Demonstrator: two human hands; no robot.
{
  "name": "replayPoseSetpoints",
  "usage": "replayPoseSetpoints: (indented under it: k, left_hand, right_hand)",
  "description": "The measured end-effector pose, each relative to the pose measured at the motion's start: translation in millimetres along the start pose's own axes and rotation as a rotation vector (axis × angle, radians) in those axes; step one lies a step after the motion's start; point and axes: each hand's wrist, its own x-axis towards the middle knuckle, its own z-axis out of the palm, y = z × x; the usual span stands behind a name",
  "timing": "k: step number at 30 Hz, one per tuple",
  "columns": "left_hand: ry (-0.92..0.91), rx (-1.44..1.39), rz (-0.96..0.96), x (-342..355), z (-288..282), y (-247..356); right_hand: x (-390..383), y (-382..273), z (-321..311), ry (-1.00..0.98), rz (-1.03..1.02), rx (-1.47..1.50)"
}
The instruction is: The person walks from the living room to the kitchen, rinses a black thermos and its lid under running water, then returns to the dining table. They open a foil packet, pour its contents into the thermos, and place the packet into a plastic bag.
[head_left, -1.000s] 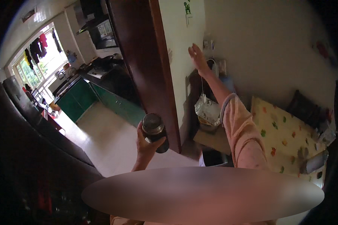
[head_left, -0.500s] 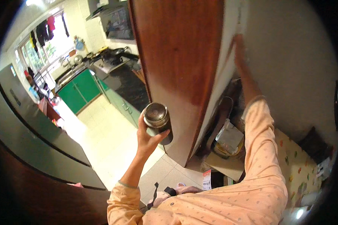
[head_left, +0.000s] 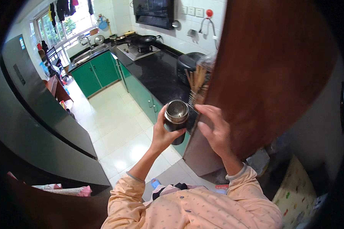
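Observation:
A dark thermos flask point(head_left: 176, 117) with a bare metal rim stands upright in my left hand point(head_left: 164, 134), its fingers and thumb wrapped around the body. No lid covers its mouth, and a perforated metal strainer point(head_left: 177, 109) shows inside. My right hand point(head_left: 216, 131) is just right of the flask, thumb and fingers apart, holding nothing. Its fingertips come close to the flask but do not visibly touch it.
A reddish-brown wooden panel point(head_left: 271, 72) stands at my right. Beyond it runs a black counter point(head_left: 151, 72) with a gas stove point(head_left: 137, 50), a rice cooker point(head_left: 187, 65) and chopsticks in a holder point(head_left: 197, 82). A grey fridge point(head_left: 38, 103) rises on the left.
My right hand has come down from the wall at the right to beside the flask. The view has turned toward the kitchen, showing more counter. My left hand still holds the flask.

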Motion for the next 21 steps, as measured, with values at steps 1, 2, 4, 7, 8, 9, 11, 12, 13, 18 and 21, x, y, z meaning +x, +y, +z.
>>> replayPoseSetpoints:
  k: [1,2,4,7,8,9,11,12,13,18,21]
  left_hand:
    - [0.013,-0.002,-0.017,5.2,-17.6,-9.7]
    - [0.022,0.010,-0.031,9.6,-35.5,-18.2]
    - [0.050,0.044,-0.061,19.0,-72.3,-34.8]
    - [0.052,0.078,-0.065,35.9,-128.7,-62.6]
    - [0.063,0.094,-0.109,41.5,-146.5,-73.0]
    - [0.077,0.113,-0.137,47.9,-162.1,-84.0]
    - [0.110,0.139,-0.153,62.6,-189.5,-107.9]
    - [0.116,0.142,-0.157,70.9,-202.5,-120.6]
    - [0.129,0.157,-0.150,80.1,-215.2,-134.6]
    - [0.165,0.255,-0.167,129.2,-272.3,-216.6]
    - [0.184,0.320,-0.186,175.6,-303.7,-274.4]
  right_hand:
    - [16.1,11.9,34.3,-0.056,0.051,0.088]
    - [29.7,22.4,63.7,-0.114,0.088,0.134]
    - [48.3,38.4,118.0,-0.155,0.162,0.257]
    - [76.5,57.8,190.4,-0.223,0.267,0.441]
    - [85.1,62.8,213.2,-0.250,0.294,0.516]
    - [94.6,68.1,234.7,-0.279,0.363,0.569]
    - [113.0,78.0,279.2,-0.244,0.410,0.692]
    - [124.1,84.4,298.8,-0.257,0.417,0.682]
    - [136.3,91.9,319.0,-0.271,0.398,0.685]
    - [198.3,143.1,412.8,-0.371,0.306,0.543]
    - [248.0,188.1,473.2,-0.392,0.167,0.457]
